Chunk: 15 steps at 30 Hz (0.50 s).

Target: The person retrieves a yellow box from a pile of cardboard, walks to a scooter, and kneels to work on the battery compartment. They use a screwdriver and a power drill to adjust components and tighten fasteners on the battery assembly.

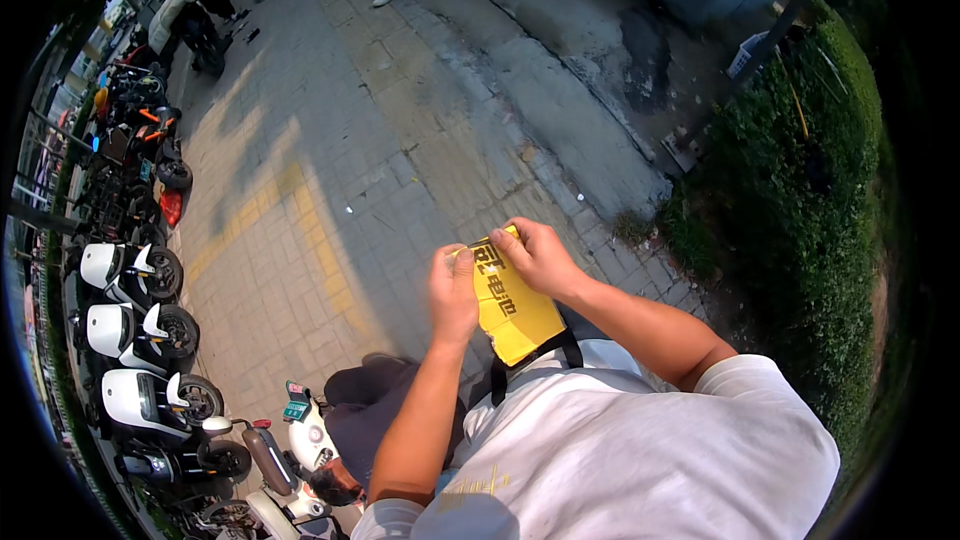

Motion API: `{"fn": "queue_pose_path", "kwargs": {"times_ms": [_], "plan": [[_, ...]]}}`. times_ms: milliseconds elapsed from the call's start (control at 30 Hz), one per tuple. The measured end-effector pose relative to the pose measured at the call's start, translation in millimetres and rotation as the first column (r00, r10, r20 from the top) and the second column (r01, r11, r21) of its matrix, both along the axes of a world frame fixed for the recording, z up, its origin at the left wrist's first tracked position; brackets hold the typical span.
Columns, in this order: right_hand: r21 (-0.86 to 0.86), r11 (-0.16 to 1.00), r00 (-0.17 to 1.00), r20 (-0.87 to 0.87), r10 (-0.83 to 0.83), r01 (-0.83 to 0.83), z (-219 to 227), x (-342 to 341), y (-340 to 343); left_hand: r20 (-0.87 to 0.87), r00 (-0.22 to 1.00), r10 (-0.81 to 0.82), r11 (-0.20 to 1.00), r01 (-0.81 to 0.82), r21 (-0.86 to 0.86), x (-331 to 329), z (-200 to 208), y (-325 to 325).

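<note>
A flat yellow piece with dark printing [522, 315], of card or plastic sheet, is stretched between my two hands in front of my waist. My left hand [453, 290] is closed on its upper left corner, the thumb lying on the printed side. At the upper right corner, my right hand [535, 258] pinches the edge between thumb and fingers. The lower edge looks uneven and hangs near two black straps [572, 350] against my white shirt. Fingers behind the yellow piece are hidden.
A person in dark clothes [370, 405] bends beside a cream scooter [310, 440] at lower left. White scooters [125, 330] and other two-wheelers line the left. Ahead, a person sits at the top of the paved walkway [400, 110]. A green hedge [810, 190] borders the right.
</note>
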State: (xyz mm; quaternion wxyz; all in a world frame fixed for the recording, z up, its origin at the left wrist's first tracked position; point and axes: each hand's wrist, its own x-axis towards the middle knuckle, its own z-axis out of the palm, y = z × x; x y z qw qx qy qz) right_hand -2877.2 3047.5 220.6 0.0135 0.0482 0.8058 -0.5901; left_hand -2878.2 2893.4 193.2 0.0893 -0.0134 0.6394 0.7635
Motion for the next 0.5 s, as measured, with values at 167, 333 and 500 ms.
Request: {"fn": "queue_pose_path", "kwargs": {"times_ms": [167, 333, 500], "plan": [[0.072, 0.985, 0.969, -0.206, -0.138, 0.155, -13.0, -165.6, -3.0, -0.02, 0.999, -0.027, 0.965, 0.021, -0.262, -150.9, -7.2, 9.0], [-0.035, 0.999, 0.979, -0.206, -0.01, 0.003, -1.3, -332.2, -7.4, -0.107, 0.989, 0.102, 0.987, -0.114, -0.111, -317.6, 13.2, 8.7], [0.037, 0.89, 0.783, -0.46, 0.419, -0.454, 14.5, -491.9, -23.9, -0.025, 0.962, 0.274, 0.948, -0.265, 0.176, -470.7, 47.3, -34.0]]}}
